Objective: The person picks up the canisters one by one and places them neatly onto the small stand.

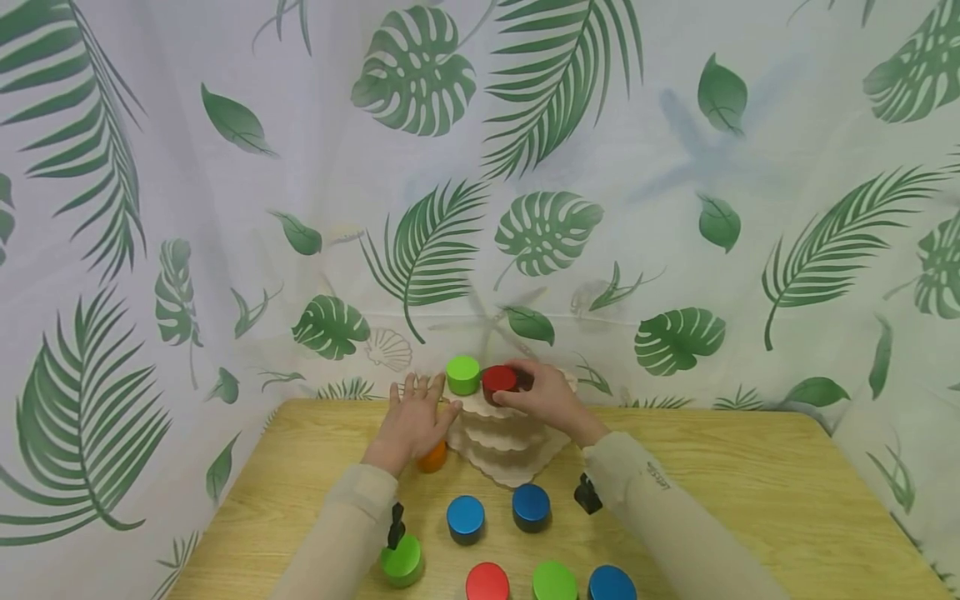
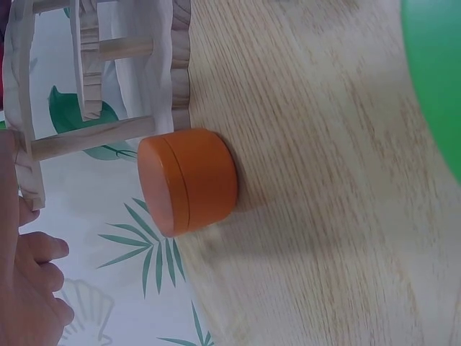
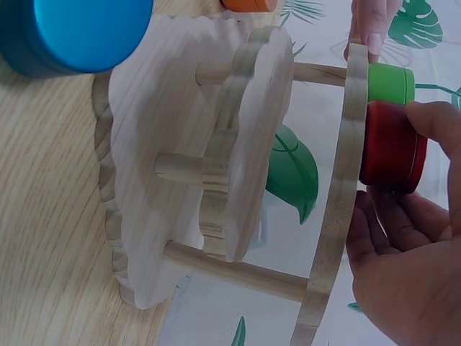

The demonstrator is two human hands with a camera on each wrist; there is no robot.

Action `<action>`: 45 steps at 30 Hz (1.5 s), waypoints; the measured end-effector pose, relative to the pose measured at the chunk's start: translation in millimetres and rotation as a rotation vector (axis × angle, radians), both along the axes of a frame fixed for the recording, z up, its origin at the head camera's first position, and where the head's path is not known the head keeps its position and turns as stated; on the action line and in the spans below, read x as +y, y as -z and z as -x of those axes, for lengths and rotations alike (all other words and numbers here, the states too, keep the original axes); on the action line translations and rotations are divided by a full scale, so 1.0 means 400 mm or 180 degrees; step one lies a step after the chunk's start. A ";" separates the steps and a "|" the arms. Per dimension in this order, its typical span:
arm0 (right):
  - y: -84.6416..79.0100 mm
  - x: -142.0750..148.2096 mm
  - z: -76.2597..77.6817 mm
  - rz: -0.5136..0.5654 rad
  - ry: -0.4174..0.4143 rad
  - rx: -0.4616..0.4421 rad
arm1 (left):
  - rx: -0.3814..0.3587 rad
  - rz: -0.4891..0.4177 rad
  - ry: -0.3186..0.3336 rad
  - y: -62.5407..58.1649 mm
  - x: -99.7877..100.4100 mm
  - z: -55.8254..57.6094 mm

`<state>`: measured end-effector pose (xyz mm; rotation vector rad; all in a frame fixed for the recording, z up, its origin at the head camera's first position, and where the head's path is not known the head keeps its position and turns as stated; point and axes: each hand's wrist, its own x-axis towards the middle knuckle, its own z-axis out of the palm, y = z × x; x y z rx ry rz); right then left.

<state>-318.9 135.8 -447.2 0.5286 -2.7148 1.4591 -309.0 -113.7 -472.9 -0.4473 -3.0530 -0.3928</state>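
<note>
Below frame centre, your right grip [image 1: 553, 398] pinches the red container [image 1: 498, 380] atop the wooden stand [image 1: 506, 437], left grip [image 1: 411, 423] spread; placement seems underway, next requiring a level release.

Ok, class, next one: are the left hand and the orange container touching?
Apart: the left wrist view shows patterned backdrop between the left hand and the orange container.

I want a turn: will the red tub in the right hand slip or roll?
The red tub might be slippery, as its side looks smooth. It could roll if laid on that round side. It looks squat, so upright it probably won't tip easily.
</note>
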 end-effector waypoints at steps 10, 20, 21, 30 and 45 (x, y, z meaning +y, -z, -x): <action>0.001 -0.009 0.002 -0.0003 0.0015 -0.0038 | 0.0013 -0.0026 -0.0004 0.008 -0.002 0.005; -0.001 -0.007 0.008 -0.0036 -0.0003 -0.0061 | 0.0007 -0.0002 -0.0013 0.003 -0.002 0.005; -0.001 -0.005 0.008 -0.0037 -0.0009 -0.0054 | 0.0005 0.0004 -0.0012 0.004 -0.002 0.006; -0.005 0.011 -0.005 -0.0115 0.0075 0.0005 | -0.0011 0.0060 0.0008 0.006 -0.004 0.010; 0.014 0.129 -0.108 0.0226 -0.0180 -0.0007 | -0.0041 0.0008 -0.0002 0.007 -0.003 0.008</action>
